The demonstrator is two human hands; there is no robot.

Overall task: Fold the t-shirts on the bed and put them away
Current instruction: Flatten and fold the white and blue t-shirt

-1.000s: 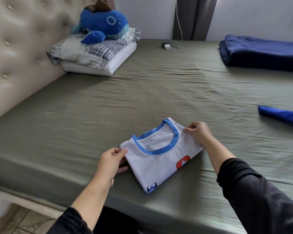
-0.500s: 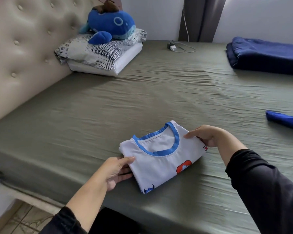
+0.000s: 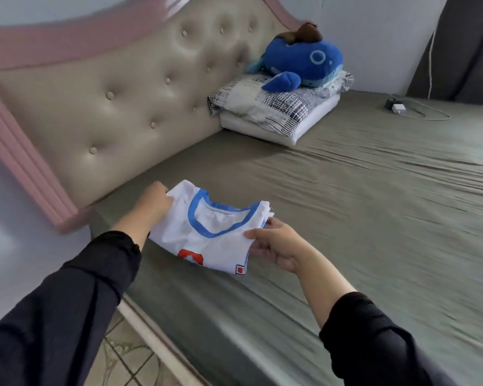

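Both hands are closed on a folded white cotton t-shirt with a blue ribbed collar [image 3: 212,232], which is held just above the near edge of the olive-green sheeted bed [image 3: 374,204], close to the corner by the headboard. The left hand [image 3: 154,203] is curled over the far left corner of the bundle, knuckles upward. The right hand [image 3: 276,243] is pinched on the right edge, thumb on top and fingers tucked beneath the stacked layers. Dark long sleeves are worn on both arms.

Several risks are judged from this hold. The bundle is supported only at two edges, so the middle could sag and the folds could slip open if the hands are drawn apart or one grip is loosened. The layered edges at the right hand are seen to fan out slightly, and a lower layer could be dropped from the pinch. A quick turn away from the bed could also let the lower end swing loose.

No readable writing is found. A red-orange printed emblem [image 3: 190,256] is partly shown on the shirt's front, and a small red square tag [image 3: 239,269] is seen at its lower corner; neither can be read.

Further back, a blue whale-shaped plush toy [image 3: 299,64] is set on a stack of patterned and white pillows [image 3: 271,107] against the beige tufted headboard [image 3: 117,93]. A white charger with cable [image 3: 399,108] is lying on the sheet.
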